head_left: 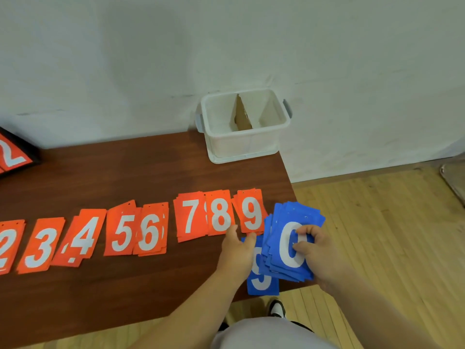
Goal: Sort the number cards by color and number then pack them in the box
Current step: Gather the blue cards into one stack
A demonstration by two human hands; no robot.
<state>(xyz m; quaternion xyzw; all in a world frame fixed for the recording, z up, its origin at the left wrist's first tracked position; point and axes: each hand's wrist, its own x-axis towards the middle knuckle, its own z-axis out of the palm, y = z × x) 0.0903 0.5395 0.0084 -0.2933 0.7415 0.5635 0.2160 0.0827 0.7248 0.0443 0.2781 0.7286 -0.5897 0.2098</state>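
Red number cards lie in small piles in a row across the brown table (pixel 141 172), reading 2 to 9 from left to right, with the 9 pile (pixel 251 212) at the right end. My right hand (pixel 319 253) grips a fanned stack of blue cards (pixel 289 243) with a 0 on top, near the table's right corner. My left hand (pixel 239 250) rests on the table just below the red 8 pile (pixel 221 212) and 9 pile, its fingers touching a blue card (pixel 261 280) that lies flat under the stack.
A white plastic box (pixel 245 144) with a cardboard divider stands at the table's far right corner against the wall. A black-framed red number board (pixel 12 154) lies at the far left. Wooden floor lies to the right; a shoe (pixel 278 308) shows below the table's edge.
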